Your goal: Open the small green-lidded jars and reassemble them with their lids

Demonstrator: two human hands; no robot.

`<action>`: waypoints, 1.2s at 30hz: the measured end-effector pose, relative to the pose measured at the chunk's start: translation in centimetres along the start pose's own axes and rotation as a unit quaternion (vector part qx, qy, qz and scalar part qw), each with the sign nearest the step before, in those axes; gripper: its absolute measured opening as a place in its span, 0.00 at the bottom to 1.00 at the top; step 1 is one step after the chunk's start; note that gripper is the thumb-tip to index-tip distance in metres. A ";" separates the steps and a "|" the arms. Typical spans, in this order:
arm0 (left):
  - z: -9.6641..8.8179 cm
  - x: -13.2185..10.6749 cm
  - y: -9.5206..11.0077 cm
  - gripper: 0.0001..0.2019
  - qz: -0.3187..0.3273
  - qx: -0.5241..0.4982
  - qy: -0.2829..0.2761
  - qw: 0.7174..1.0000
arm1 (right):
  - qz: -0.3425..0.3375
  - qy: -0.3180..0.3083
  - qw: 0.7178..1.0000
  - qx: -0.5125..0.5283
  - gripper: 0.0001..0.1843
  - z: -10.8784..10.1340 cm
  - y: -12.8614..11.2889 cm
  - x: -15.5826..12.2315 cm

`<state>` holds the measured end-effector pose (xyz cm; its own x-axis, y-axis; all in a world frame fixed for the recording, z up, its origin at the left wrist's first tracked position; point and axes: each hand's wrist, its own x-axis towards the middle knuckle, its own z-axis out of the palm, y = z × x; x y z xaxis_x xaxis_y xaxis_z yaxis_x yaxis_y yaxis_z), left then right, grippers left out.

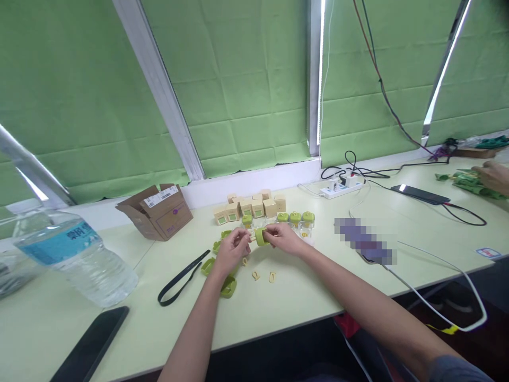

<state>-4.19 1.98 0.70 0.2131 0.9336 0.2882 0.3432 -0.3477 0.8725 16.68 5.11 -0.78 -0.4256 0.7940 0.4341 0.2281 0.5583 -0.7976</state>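
Between my two hands is a small green lid point(261, 237), held up above the table. My right hand point(284, 239) grips it from the right side. My left hand point(234, 249) pinches a small pale-yellow piece point(252, 238) against the lid's left side; the fingertips partly hide it. Below my hands lie a few loose yellow loops point(272, 277). Several green lids point(228, 286) are beside and partly behind my left hand. Beyond my hands stand small clear jars with green lids point(308, 219), and an unlidded clear jar point(305, 233) shows near my right wrist.
Behind the jars are several small cream boxes point(258, 208). An open cardboard box point(163, 215), black strap point(181, 278), water bottle point(79, 260) and dark phone point(91, 342) are leftward. Rightward are a power strip point(342, 187), cables, another phone point(420, 194) and another person's hand point(493, 175).
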 end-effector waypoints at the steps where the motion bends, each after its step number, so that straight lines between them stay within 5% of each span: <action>1: 0.0 -0.1 0.2 0.17 -0.003 -0.008 0.002 1.000 | 0.000 0.007 1.000 -0.007 0.19 0.1 0.0 0.0; 9: 0.7 -0.6 1.0 0.26 -0.026 0.022 -0.085 0.996 | 0.049 -0.047 0.998 0.011 0.16 0.7 0.5 0.1; 13: 0.4 -0.4 0.8 0.26 -0.025 -0.013 -0.041 0.999 | 0.047 0.044 0.995 -0.080 0.16 -1.3 0.7 0.3; 16: 0.2 -0.1 0.6 0.26 -0.009 -0.034 0.000 0.999 | 0.075 0.071 0.956 -0.276 0.13 -3.4 0.6 0.1; 19: 0.2 0.2 0.2 0.26 -0.003 -0.039 0.022 0.999 | 0.116 0.025 0.919 -0.375 0.14 -5.1 0.3 -0.3; 28: 0.2 0.0 0.4 0.24 -0.012 -0.031 0.029 0.999 | 0.194 -0.035 0.885 -0.422 0.14 -7.8 -1.3 -1.5; 36: 0.3 -0.2 0.6 0.24 -0.025 0.001 0.010 1.000 | 0.216 -0.044 0.836 -0.502 0.20 -6.5 -2.2 -1.2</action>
<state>-3.74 1.56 1.09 0.1771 0.9511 0.2529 0.3541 -0.3013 0.8854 22.36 4.46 3.20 -0.1657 0.9779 0.1275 0.9789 0.1788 -0.0990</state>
